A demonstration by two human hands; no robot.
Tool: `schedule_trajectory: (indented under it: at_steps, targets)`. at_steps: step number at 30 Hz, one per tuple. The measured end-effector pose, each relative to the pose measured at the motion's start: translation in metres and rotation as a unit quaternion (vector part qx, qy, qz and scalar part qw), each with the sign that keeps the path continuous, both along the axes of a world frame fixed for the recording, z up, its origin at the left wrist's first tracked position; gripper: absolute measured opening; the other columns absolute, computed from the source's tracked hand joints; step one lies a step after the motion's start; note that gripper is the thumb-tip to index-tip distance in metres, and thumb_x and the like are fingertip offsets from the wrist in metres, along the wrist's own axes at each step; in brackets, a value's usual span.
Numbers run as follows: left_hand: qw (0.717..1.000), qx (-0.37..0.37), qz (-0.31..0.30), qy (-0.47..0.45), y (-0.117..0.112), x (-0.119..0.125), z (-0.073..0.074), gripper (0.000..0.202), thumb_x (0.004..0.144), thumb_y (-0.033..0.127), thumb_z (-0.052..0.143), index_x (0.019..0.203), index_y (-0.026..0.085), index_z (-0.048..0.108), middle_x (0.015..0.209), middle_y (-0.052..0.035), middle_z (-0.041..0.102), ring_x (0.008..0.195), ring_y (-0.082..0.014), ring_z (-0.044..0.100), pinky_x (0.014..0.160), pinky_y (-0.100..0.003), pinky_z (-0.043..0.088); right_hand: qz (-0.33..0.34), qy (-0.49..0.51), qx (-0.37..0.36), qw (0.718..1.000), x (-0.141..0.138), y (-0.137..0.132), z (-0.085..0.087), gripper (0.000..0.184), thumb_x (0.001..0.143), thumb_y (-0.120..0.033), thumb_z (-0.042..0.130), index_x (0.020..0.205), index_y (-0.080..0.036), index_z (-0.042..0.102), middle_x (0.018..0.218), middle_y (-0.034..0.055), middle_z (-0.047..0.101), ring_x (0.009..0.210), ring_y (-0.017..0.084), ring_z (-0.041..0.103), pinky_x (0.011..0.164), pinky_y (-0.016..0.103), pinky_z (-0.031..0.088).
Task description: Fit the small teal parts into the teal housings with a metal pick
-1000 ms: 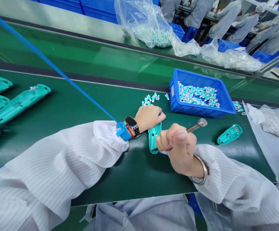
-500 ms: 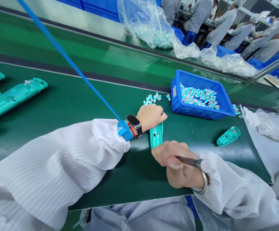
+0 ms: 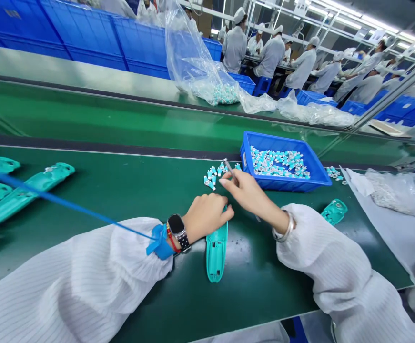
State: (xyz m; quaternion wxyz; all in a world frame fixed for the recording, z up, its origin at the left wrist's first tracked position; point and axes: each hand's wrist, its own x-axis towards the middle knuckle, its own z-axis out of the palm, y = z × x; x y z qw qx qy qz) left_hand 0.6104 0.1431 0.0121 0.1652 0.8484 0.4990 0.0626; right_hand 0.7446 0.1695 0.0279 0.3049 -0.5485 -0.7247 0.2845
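Observation:
A long teal plastic shell (image 3: 216,255) lies on the green work surface with its hollow, ribbed side up. My left hand (image 3: 207,216) is closed over its far end, and the hand hides that part. Just right of it, my right hand (image 3: 246,190) grips a slim metal tool (image 3: 229,167), whose end sticks up above the fingers. The right hand is above the surface, apart from the shell. Right beside its fingertips lie several small teal-and-white parts (image 3: 210,177) in a loose cluster.
A blue bin (image 3: 286,183) of similar small parts stands behind my right hand. Another teal shell (image 3: 335,211) lies at right, and several longer ones (image 3: 28,195) at left. A blue cord (image 3: 86,205) runs from my left wrist. Co-workers (image 3: 271,55) sit in the background.
My right hand has moved away from the shell's near end, forward to the small parts, still with the tool. My left hand stays on the shell. The view has tilted up.

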Motion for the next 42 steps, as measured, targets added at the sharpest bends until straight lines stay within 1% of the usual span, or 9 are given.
schedule_trajectory:
  at_steps: [4, 7, 14, 20, 23, 26, 31, 36, 42]
  targets:
    - [0.990, -0.093, 0.014, -0.101, -0.005, -0.002, 0.000, 0.030, 0.080, 0.041, 0.049, 0.081, 0.016, 0.066, 0.079, -0.0067, 0.068, 0.073, -0.0225, 0.062, 0.059, -0.028, 0.036, 0.012, -0.056, -0.009, 0.998, -0.018, 0.017, -0.022, 0.014, 0.082, -0.025, 0.059, 0.089, -0.016, 0.052, 0.062, -0.0036, 0.044, 0.058, 0.012, 0.043, 0.058, 0.025, 0.029]
    - [0.955, -0.201, 0.021, -0.219, 0.004, -0.007, -0.003, 0.037, 0.070, 0.051, 0.063, 0.073, 0.014, 0.065, 0.074, -0.0039, 0.065, 0.070, -0.0176, 0.058, 0.060, -0.026, 0.036, 0.026, -0.086, -0.011, 0.996, -0.025, 0.025, -0.027, 0.016, 0.080, -0.026, 0.063, 0.088, -0.017, 0.052, 0.065, -0.0027, 0.047, 0.062, 0.013, 0.045, 0.059, 0.025, 0.030]
    - [0.773, -0.524, 0.008, -0.358, 0.018, -0.029, 0.005, 0.034, 0.056, 0.036, 0.080, 0.074, 0.011, 0.064, 0.065, 0.0015, 0.061, 0.059, -0.0074, 0.052, 0.059, -0.021, 0.040, 0.043, -0.124, 0.002, 0.991, -0.021, 0.027, -0.035, 0.014, 0.077, -0.019, 0.063, 0.087, -0.017, 0.052, 0.081, 0.0032, 0.055, 0.074, 0.017, 0.048, 0.064, 0.026, 0.032]
    - [0.646, -0.608, -0.011, -0.461, 0.011, -0.032, 0.012, 0.039, 0.065, 0.039, 0.076, 0.079, 0.016, 0.048, 0.078, -0.0061, 0.069, 0.075, -0.0165, 0.065, 0.076, -0.033, 0.048, 0.049, -0.090, 0.002, 0.995, -0.017, 0.022, -0.022, 0.011, 0.078, -0.010, 0.057, 0.084, -0.016, 0.051, 0.079, 0.0013, 0.055, 0.073, 0.014, 0.048, 0.066, 0.025, 0.033]
    - [0.617, -0.612, -0.027, -0.494, 0.003, -0.031, 0.017, 0.037, 0.073, 0.042, 0.069, 0.080, 0.018, 0.042, 0.066, -0.0008, 0.066, 0.064, -0.0167, 0.065, 0.080, -0.042, 0.049, 0.031, -0.061, 0.004, 0.998, -0.011, 0.018, 0.000, 0.021, 0.073, -0.017, 0.068, 0.085, -0.015, 0.051, 0.072, -0.0018, 0.052, 0.067, 0.012, 0.046, 0.062, 0.024, 0.034]
    - [0.653, -0.585, -0.055, -0.478, -0.006, -0.032, 0.029, 0.035, 0.074, 0.043, 0.067, 0.078, 0.017, 0.044, 0.058, 0.0042, 0.058, 0.054, -0.0109, 0.058, 0.071, -0.036, 0.051, 0.046, 0.006, -0.022, 0.999, 0.001, 0.004, 0.028, 0.027, 0.070, -0.030, 0.073, 0.078, -0.015, 0.053, 0.063, -0.0046, 0.047, 0.057, 0.009, 0.041, 0.054, 0.022, 0.031]
    - [0.793, -0.497, -0.051, -0.349, -0.020, -0.034, 0.056, 0.028, 0.069, 0.034, 0.071, 0.072, 0.015, 0.051, 0.057, 0.0048, 0.054, 0.050, -0.0062, 0.050, 0.048, -0.018, 0.041, 0.194, 0.115, -0.082, 0.971, 0.020, -0.032, 0.066, 0.029, 0.087, -0.037, 0.054, 0.069, -0.014, 0.060, 0.055, -0.0048, 0.038, 0.051, 0.007, 0.031, 0.047, 0.021, 0.025]
    - [0.815, -0.470, -0.087, -0.329, -0.024, -0.033, 0.060, 0.022, 0.072, 0.032, 0.067, 0.068, 0.014, 0.055, 0.060, 0.0025, 0.056, 0.052, -0.0071, 0.053, 0.051, -0.019, 0.045, 0.292, 0.135, -0.221, 0.921, 0.020, -0.050, 0.074, 0.024, 0.090, -0.034, 0.050, 0.083, -0.016, 0.064, 0.068, -0.0009, 0.055, 0.059, 0.008, 0.045, 0.053, 0.021, 0.035]
    - [0.818, -0.483, -0.093, -0.298, -0.026, -0.033, 0.052, 0.026, 0.072, 0.038, 0.067, 0.074, 0.013, 0.064, 0.066, -0.0008, 0.061, 0.057, -0.0085, 0.056, 0.055, -0.019, 0.047, 0.248, 0.185, -0.310, 0.899, 0.016, -0.045, 0.062, 0.024, 0.078, -0.036, 0.067, 0.077, -0.015, 0.056, 0.071, -0.0005, 0.059, 0.063, 0.009, 0.053, 0.056, 0.020, 0.040]
